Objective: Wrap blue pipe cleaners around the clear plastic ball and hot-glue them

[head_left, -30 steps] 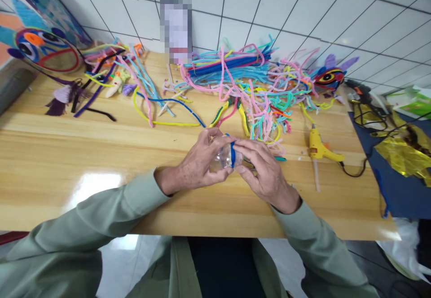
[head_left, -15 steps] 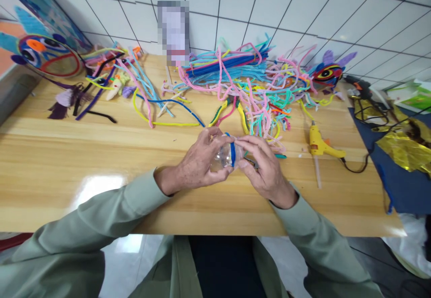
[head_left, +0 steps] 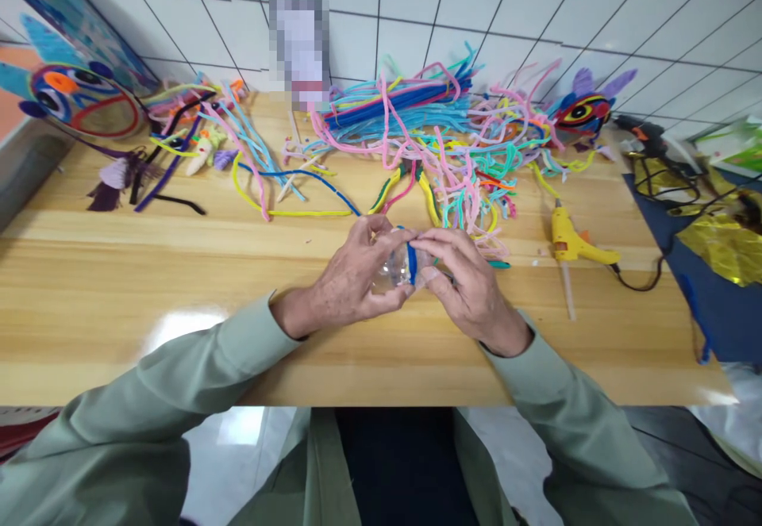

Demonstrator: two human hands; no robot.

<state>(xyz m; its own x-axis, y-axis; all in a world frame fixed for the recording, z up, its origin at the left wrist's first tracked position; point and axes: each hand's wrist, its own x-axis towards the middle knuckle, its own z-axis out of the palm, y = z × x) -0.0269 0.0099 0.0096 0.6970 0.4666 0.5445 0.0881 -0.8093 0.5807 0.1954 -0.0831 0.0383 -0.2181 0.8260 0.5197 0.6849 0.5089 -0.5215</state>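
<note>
Both hands meet over the middle of a wooden table (head_left: 119, 272). My left hand (head_left: 348, 280) is wrapped round a small clear plastic piece (head_left: 393, 268) that looks like part of a bottle. A blue pipe cleaner (head_left: 411, 263) runs as a band around it. My right hand (head_left: 470, 284) pinches the same piece and the blue pipe cleaner from the right side, fingers curled. Just behind the hands lies a big tangled pile of coloured pipe cleaners (head_left: 440, 137).
A yellow glue gun (head_left: 571, 244) with a black cord lies right of the hands. More loose pipe cleaners (head_left: 238, 153) and small craft figures (head_left: 205, 149) lie at back left, a mask-like craft (head_left: 580, 117) at back right. Gold foil (head_left: 723, 248) on blue cloth fills the right edge.
The hands stay together on the clear piece; the right fingers have shifted slightly over the blue band. The view has tipped down a little.
</note>
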